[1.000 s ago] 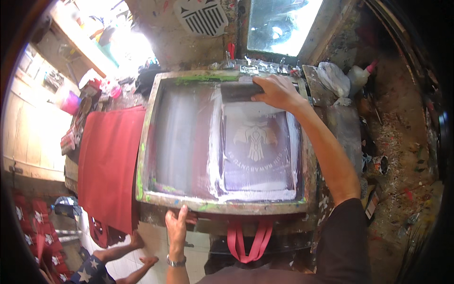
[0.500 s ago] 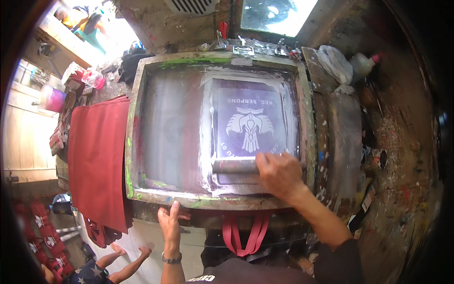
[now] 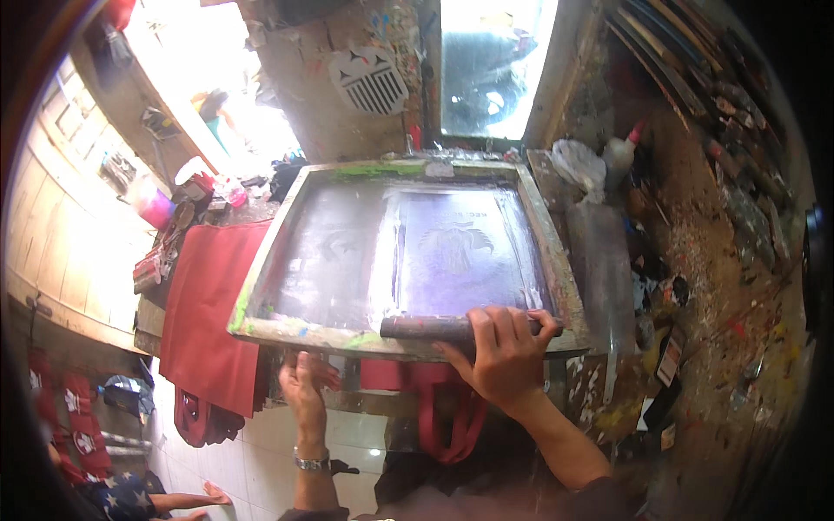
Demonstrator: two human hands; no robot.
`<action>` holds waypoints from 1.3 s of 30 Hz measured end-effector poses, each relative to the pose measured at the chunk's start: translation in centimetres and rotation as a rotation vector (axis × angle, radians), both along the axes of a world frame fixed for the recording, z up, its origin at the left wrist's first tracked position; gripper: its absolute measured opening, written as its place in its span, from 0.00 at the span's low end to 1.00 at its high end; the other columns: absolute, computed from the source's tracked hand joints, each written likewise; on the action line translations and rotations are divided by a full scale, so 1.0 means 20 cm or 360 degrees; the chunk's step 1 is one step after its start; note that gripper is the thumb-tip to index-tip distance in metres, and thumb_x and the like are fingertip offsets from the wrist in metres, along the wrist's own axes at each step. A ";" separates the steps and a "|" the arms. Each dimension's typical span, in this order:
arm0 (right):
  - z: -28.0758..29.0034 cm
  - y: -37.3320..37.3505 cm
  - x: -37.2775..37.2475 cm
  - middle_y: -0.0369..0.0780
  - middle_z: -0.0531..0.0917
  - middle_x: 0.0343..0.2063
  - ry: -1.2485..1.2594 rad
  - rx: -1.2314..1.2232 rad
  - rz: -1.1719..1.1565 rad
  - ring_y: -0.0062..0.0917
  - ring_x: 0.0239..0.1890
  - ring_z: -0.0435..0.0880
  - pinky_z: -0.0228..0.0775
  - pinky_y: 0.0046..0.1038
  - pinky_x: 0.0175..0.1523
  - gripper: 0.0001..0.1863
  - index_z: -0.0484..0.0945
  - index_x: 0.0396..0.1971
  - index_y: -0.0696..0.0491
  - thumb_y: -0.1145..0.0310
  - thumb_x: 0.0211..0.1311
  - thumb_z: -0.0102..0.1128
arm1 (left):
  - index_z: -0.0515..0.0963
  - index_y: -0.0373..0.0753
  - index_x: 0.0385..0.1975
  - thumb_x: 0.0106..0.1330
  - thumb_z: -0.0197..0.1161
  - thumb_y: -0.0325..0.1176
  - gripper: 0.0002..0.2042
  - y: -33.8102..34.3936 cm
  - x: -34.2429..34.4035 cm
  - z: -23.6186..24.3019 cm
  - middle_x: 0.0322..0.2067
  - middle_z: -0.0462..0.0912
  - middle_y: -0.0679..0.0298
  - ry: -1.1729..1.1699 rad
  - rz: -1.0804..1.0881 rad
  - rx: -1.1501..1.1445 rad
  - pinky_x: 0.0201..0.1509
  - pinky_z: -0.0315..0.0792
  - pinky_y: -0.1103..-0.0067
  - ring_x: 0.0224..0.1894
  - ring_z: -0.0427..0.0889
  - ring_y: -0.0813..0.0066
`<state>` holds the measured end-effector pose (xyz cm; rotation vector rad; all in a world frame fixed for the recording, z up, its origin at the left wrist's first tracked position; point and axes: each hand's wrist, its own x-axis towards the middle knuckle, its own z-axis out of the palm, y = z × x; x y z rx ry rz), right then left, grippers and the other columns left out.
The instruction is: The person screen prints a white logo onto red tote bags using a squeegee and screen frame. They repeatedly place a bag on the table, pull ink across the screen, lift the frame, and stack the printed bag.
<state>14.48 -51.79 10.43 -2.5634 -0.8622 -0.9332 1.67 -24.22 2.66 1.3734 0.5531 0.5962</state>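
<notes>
My right hand (image 3: 508,352) is closed around the dark squeegee (image 3: 426,327), which lies along the front of the screen-printing frame (image 3: 291,333). Its thumb points down by the frame's front rail. Purple ink covers the mesh (image 3: 452,282) on the right, where a bird-shaped emblem shows faintly. My left hand (image 3: 304,395), a watch on its wrist, is just below the frame's front left corner. Its fingers are apart and hold nothing that I can see. A red bag (image 3: 382,375) shows under the front rail, its handles (image 3: 456,425) hanging towards me.
Red bags (image 3: 208,313) lie stacked left of the frame. A plastic bag (image 3: 579,168) and a white bottle (image 3: 620,156) with a red tip stand behind right. Pink containers (image 3: 149,204) are at the back left. Another person's legs (image 3: 187,501) show at the lower left.
The squeegee has come towards me to the front rail with my right hand. The view has tilted up, and more of the red bag shows under the frame.
</notes>
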 end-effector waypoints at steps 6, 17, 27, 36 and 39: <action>0.56 0.09 0.42 0.41 0.84 0.37 -0.0389 0.0081 0.0038 0.36 0.42 0.83 0.63 0.45 0.55 0.30 0.82 0.41 0.52 0.37 0.61 0.71 | 0.72 0.31 0.49 0.82 0.57 0.39 0.14 0.08 0.38 0.36 0.30 0.83 0.58 -0.0613 0.0021 0.0330 0.36 0.79 0.76 0.30 0.85 0.72; 1.31 0.21 0.82 0.57 0.89 0.41 0.0492 -0.0030 0.0016 0.48 0.47 0.89 0.78 0.45 0.56 0.39 0.85 0.48 0.63 0.34 0.68 0.59 | 0.76 0.37 0.66 0.75 0.65 0.38 0.22 0.20 1.11 -0.42 0.67 0.79 0.53 0.0488 -0.0251 0.2572 0.70 0.72 0.65 0.65 0.80 0.46; 1.41 0.26 1.23 0.58 0.86 0.53 0.0383 0.0054 0.0128 0.50 0.57 0.86 0.76 0.44 0.64 0.41 0.86 0.52 0.62 0.33 0.66 0.60 | 0.78 0.29 0.57 0.81 0.57 0.35 0.15 0.87 -0.13 0.08 0.43 0.85 0.58 0.0131 0.0713 0.0641 0.49 0.79 0.73 0.43 0.84 0.72; 1.43 0.35 1.54 0.62 0.85 0.52 0.0419 0.0023 0.0003 0.54 0.56 0.86 0.76 0.43 0.64 0.46 0.85 0.51 0.67 0.30 0.65 0.59 | 0.37 0.27 0.81 0.74 0.67 0.46 0.51 1.34 -0.34 0.07 0.81 0.41 0.39 0.0680 0.1878 0.2028 0.86 0.37 0.59 0.84 0.37 0.45; 1.43 0.33 1.76 0.50 0.86 0.26 0.0233 -0.0104 0.0083 0.37 0.33 0.87 0.75 0.40 0.44 0.47 0.88 0.35 0.63 0.23 0.63 0.55 | 0.34 0.29 0.81 0.69 0.73 0.40 0.55 0.66 0.46 0.10 0.82 0.37 0.40 0.0021 0.0961 0.2003 0.85 0.37 0.55 0.84 0.38 0.45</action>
